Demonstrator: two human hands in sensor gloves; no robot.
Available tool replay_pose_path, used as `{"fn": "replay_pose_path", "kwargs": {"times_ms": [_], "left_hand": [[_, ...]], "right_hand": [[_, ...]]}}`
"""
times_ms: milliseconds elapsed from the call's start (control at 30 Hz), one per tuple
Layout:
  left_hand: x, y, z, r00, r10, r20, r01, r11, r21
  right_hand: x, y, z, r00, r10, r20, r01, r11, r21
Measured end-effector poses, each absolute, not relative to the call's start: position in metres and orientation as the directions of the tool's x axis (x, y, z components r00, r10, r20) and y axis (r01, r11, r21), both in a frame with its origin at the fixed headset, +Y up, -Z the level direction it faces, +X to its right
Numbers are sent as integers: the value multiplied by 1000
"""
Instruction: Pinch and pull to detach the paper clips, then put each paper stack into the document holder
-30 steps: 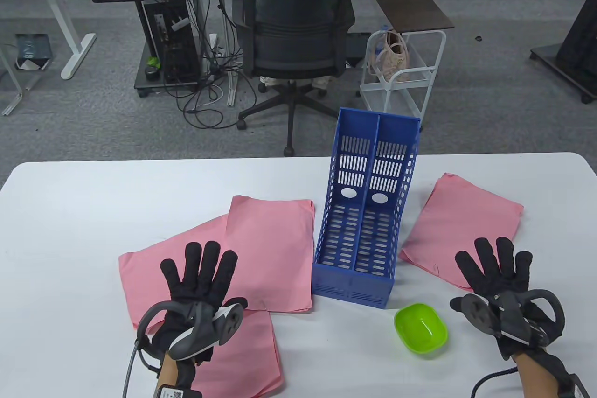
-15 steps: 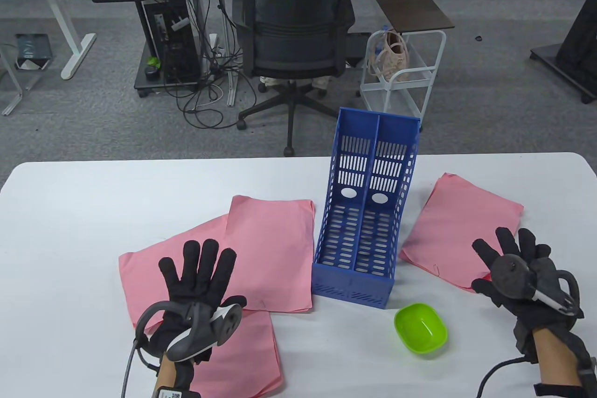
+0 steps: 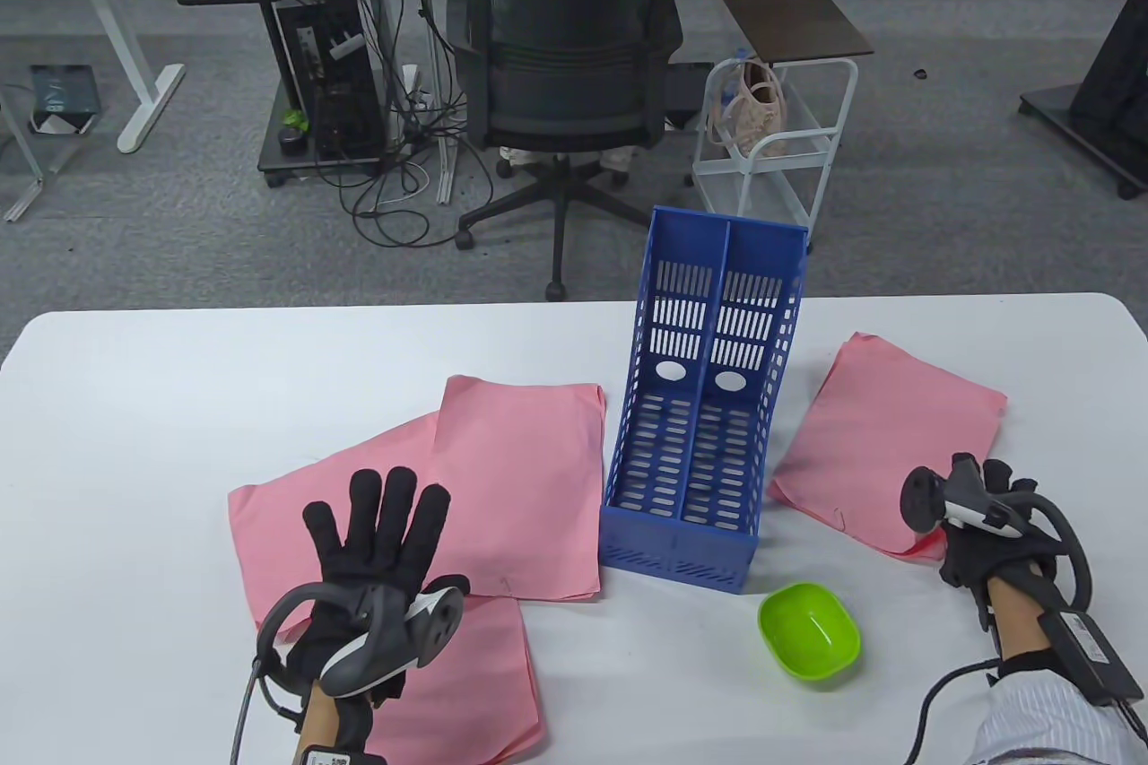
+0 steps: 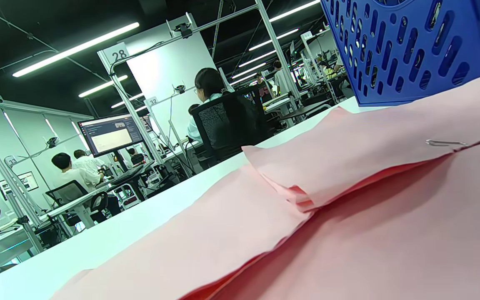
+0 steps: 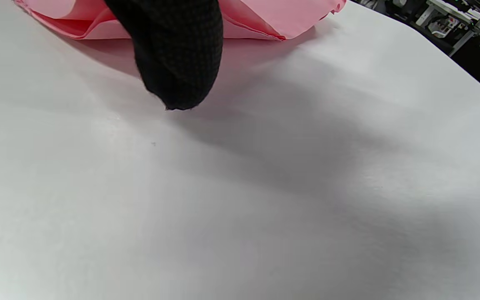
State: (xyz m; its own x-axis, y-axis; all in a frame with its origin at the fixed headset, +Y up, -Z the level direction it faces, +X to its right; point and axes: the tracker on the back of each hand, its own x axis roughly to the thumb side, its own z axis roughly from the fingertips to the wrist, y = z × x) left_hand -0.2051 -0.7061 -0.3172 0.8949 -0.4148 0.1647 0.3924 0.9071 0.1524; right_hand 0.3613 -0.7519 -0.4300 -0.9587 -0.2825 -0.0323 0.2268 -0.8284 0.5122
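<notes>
A blue two-slot document holder (image 3: 700, 406) stands mid-table and also shows in the left wrist view (image 4: 411, 41). Three pink paper stacks overlap to its left: a far one (image 3: 529, 460), a left one (image 3: 278, 523) and a near one (image 3: 475, 684). My left hand (image 3: 381, 523) lies flat on them with fingers spread. A paper clip (image 4: 446, 143) sits on the edge of one stack. My right hand (image 3: 973, 505) stands on its side at the near corner of the right pink stack (image 3: 888, 442). It grips that corner, which is lifted. One gloved finger (image 5: 173, 54) hangs before the raised paper edge (image 5: 265, 21).
A green bowl (image 3: 809, 630) sits near the front, between the holder and my right hand. Bare white table (image 3: 179, 388) stretches to the left and far side. An office chair (image 3: 565, 56) and a white cart (image 3: 771, 146) stand beyond the table's far edge.
My right hand has turned from flat, palm down, onto its side and curled at the right stack's near corner. The left hand has stayed in place.
</notes>
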Motion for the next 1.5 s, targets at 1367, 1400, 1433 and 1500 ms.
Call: {"fn": "replay_pose_path", "kwargs": {"times_ms": [1367,1400,1433,1500], "left_hand": [[-184,-697,-319,938,-233,256,206,970,127],[-179,-690,-321,945,-190,265,165,980,114],[-174,-680,-323,950,-143,277,117,987,108],[-163,-660,-326,953,-53,299,23,995,102]], "right_hand": [[288,-479,-307,-975,-81,208,-76,-754,-652],[284,-473,-302,-969,-68,239,-111,-743,-660],[279,-468,-299,-960,-45,275,-156,-732,-663],[273,-462,-295,-941,1,340,-238,-715,-657]]}}
